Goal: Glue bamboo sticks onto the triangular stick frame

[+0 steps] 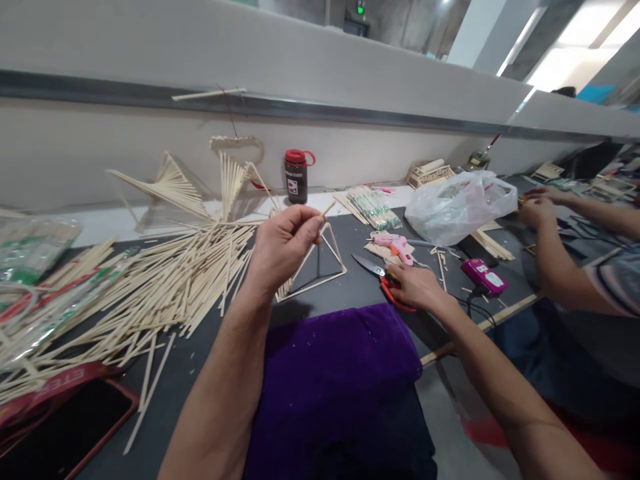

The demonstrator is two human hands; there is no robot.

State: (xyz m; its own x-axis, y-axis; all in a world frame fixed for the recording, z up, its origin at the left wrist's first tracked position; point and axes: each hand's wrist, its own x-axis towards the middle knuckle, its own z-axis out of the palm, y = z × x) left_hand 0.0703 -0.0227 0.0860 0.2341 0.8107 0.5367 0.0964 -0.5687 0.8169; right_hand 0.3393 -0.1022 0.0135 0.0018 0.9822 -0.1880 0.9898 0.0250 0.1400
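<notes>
My left hand [290,243] pinches a short wooden stick [329,207] between thumb and finger, above a small frame of joined sticks [319,283] on the dark table. Over to the right, my right hand [411,285] is closed on the red-handled scissors [395,297]. Their blades lie slightly apart and point to the upper left. Just beyond them a pink glue gun [393,247] rests on a piece of wood. A purple cloth [340,367] covers my lap at the table's edge.
Loose sticks [185,280] are heaped at the left, near a phone [70,427]. A bottle [296,177] stands by the wall. To the right are a plastic bag [463,203], a purple device [484,276] with cables, and another person's hands [540,207].
</notes>
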